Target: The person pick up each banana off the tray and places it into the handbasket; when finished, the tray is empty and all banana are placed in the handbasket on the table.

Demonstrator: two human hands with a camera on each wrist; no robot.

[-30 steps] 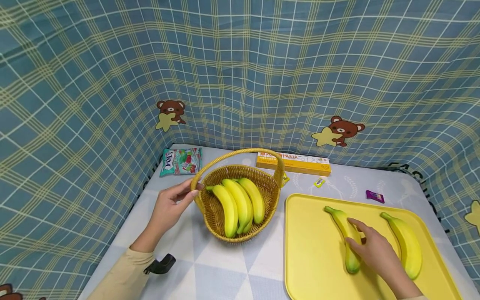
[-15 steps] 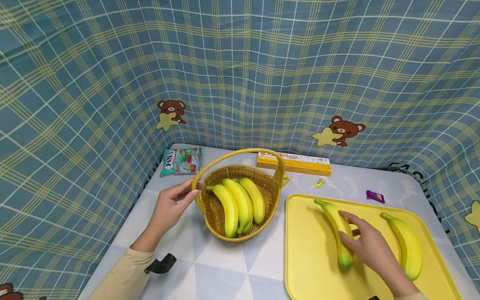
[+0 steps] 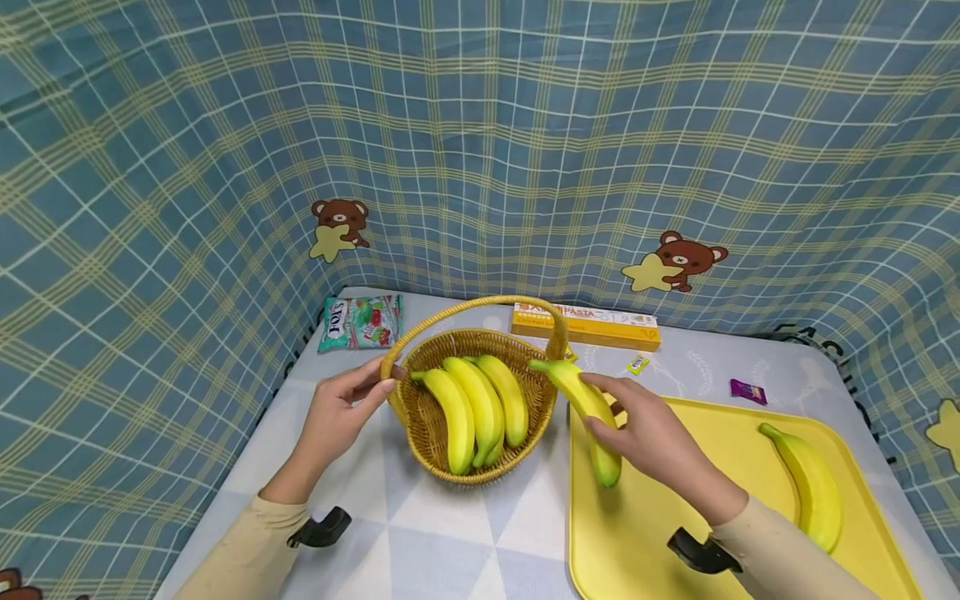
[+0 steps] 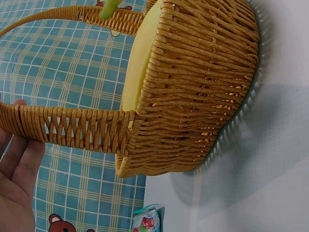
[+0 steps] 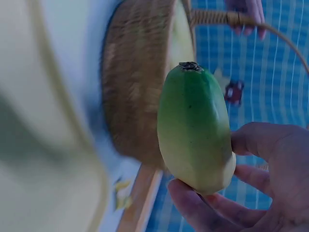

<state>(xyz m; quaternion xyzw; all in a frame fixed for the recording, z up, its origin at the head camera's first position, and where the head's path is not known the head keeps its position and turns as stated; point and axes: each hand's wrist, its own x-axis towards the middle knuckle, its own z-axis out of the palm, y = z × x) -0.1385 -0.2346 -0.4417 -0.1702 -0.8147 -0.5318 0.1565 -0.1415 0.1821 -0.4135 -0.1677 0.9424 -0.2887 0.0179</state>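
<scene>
A woven wicker basket (image 3: pixel 480 479) with a tall arched handle (image 3: pixel 480 304) stands mid-table, several bananas (image 3: pixel 480 400) lying inside it. My left hand (image 3: pixel 341 412) grips the handle's left side, thumb and fingers round it; the left wrist view shows the fingers behind the wicker band (image 4: pixel 87 128). Between the thumb and fingers of my right hand (image 3: pixel 648 429) is a banana (image 3: pixel 581 408), held over the tray's left edge with its stem reaching the basket's right rim. The right wrist view has its green tip (image 5: pixel 193 96) toward the camera.
A yellow tray (image 3: pixel 637 558) at the right bears another banana (image 3: pixel 810 487). Along the back lie a candy bag (image 3: pixel 362 323), a pasta box (image 3: pixel 592 327), and small yellow (image 3: pixel 637 364) and purple wrapped sweets (image 3: pixel 747 392). A plaid curtain (image 3: pixel 480 167) surrounds the table.
My right hand has lifted the banana off the tray and carried it left to the basket's side. The left hand keeps its grip on the handle, and the basket has stayed put.
</scene>
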